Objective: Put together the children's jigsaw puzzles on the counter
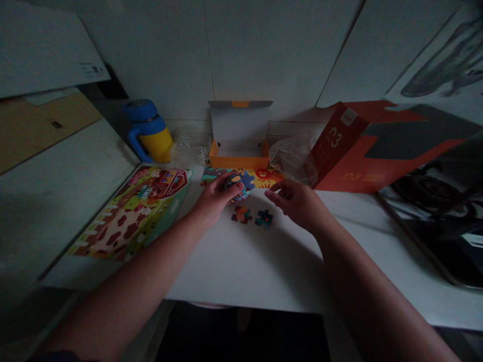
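Note:
My left hand (221, 193) is wrapped around a stack of jigsaw puzzle pieces (237, 187), with the thumb pressed over the front. My right hand (292, 201) hovers just to the right, thumb and forefinger a little apart and nothing visible between them. Below the hands, two loose pieces lie apart on the white table (241, 266): an orange and dark red puzzle piece (241, 214) and a dark blue puzzle piece (264, 219). Behind the hands is a colourful picture strip (267, 177) with a yellow and orange part; my left hand hides some of it.
At the left lies a farm picture with a cow (128, 216). A blue and yellow jug (151, 133) stands behind it. An open orange box (238, 161) sits at the back between crumpled clear plastic bags (192, 146). On the right are a large red box (347, 156) and dark equipment (441, 211).

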Demonstrator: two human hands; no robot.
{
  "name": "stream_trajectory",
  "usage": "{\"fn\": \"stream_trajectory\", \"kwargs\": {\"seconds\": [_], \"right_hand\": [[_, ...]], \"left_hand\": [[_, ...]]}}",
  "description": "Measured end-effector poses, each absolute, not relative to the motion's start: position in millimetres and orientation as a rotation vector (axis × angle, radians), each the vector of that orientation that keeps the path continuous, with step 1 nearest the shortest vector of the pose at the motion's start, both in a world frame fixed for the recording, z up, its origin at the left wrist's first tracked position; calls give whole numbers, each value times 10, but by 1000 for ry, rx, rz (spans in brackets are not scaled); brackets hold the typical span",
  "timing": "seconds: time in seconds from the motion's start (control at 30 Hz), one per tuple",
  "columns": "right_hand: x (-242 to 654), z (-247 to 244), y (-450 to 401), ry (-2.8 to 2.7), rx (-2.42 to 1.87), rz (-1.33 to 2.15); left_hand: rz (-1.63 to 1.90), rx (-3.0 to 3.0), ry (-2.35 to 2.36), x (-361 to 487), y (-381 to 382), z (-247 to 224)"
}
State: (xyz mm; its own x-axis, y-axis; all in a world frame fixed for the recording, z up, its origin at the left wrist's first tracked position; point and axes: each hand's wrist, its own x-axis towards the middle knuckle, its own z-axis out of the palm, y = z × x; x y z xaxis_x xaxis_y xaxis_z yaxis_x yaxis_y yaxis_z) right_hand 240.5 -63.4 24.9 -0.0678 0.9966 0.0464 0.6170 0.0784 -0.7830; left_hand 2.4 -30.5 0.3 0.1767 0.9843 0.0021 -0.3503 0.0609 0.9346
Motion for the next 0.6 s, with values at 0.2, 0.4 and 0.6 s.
{"fn": "stream_trajectory", "kwargs": {"seconds": [0.2,0.4,0.6], "right_hand": [[2142,197,-679,-1402,-1156,1114],[2117,105,-665,-1244,-1135,1305],[2071,143,-684,-1135,-1138,1331]], "left_hand": [[1128,1353,824,49,-357,-22],[1072,1391,816,38,-356,-36],[1092,1362,819,45,-343,-53]]}}
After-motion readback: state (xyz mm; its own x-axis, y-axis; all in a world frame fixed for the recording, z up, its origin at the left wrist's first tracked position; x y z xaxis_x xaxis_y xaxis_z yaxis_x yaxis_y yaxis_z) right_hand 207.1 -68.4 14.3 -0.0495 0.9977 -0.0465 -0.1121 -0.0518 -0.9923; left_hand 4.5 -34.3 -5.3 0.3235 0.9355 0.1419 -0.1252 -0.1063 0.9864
